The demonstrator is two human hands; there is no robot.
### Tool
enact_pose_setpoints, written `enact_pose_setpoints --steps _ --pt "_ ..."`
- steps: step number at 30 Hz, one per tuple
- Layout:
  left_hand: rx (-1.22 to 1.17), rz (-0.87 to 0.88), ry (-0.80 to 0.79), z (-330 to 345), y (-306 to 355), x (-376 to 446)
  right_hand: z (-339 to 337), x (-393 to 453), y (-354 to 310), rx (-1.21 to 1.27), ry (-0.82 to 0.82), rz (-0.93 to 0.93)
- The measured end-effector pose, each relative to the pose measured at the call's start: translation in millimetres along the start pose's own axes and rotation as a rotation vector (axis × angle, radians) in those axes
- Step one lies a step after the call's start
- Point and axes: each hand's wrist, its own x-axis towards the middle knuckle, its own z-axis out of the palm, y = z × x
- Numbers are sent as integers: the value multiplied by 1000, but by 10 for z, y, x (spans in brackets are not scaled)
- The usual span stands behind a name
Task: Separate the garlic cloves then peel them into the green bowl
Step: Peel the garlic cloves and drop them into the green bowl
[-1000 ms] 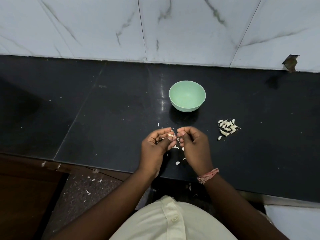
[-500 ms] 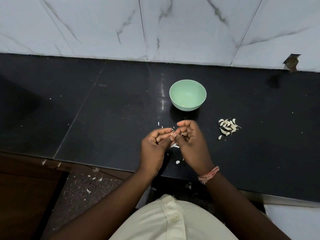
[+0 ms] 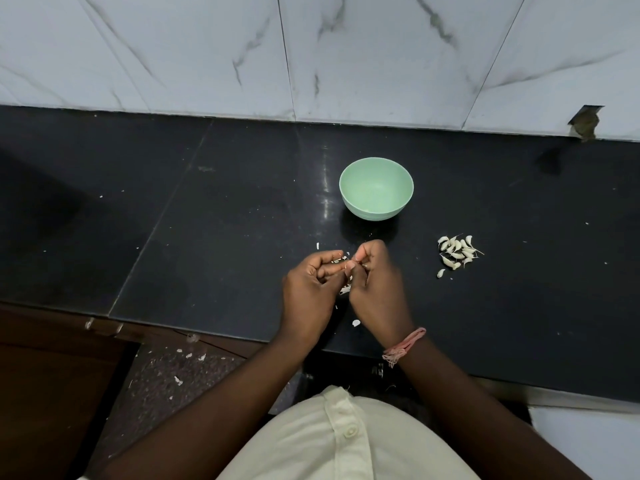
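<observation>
We see both hands meeting over the black counter (image 3: 207, 209), fingertips together around a small garlic clove (image 3: 337, 260), of which only pale slivers show between the curled fingers. The left hand (image 3: 310, 289) curls its fingers and thumb in on the clove from nine o'clock; the right hand (image 3: 375, 284) pinches at it from three o'clock, thumb and forefinger tight at the meeting point. Compared with half a second ago, the right hand's fingers have folded further in, so the open palm we saw then is now hidden, and both hands have crept slightly toward twelve o'clock. A pink thread band (image 3: 403, 345) circles the right wrist.

Just under the hands, at six o'clock from the grip, lie white peel scraps (image 3: 345, 289), and one more flake (image 3: 355, 322) sits near the counter's front edge; these lie where they lay before.

At twelve o'clock from the hands stands the green bowl (image 3: 376, 188), upright, apart from them; we can make out nothing inside it. It has not shifted on the counter.

At three o'clock, well apart from the hands, rests the heap of garlic cloves (image 3: 456, 251), with one stray clove (image 3: 441, 273) just beside it at seven o'clock. The heap looks unchanged.

Beyond the bowl rises the marble-tiled wall (image 3: 346, 57).
</observation>
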Motion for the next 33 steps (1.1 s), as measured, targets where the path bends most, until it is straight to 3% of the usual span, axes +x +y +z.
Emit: enact_pose_setpoints --steps 16,24,33 --pt "8 85 -23 -24 -36 33 -19 -55 -109 38 -131 -85" --pt "-124 -29 -33 21 -59 59 100 -27 -14 306 -12 82" --pt "-61 8 -103 -6 -98 74 63 -17 -40 447 -47 224"
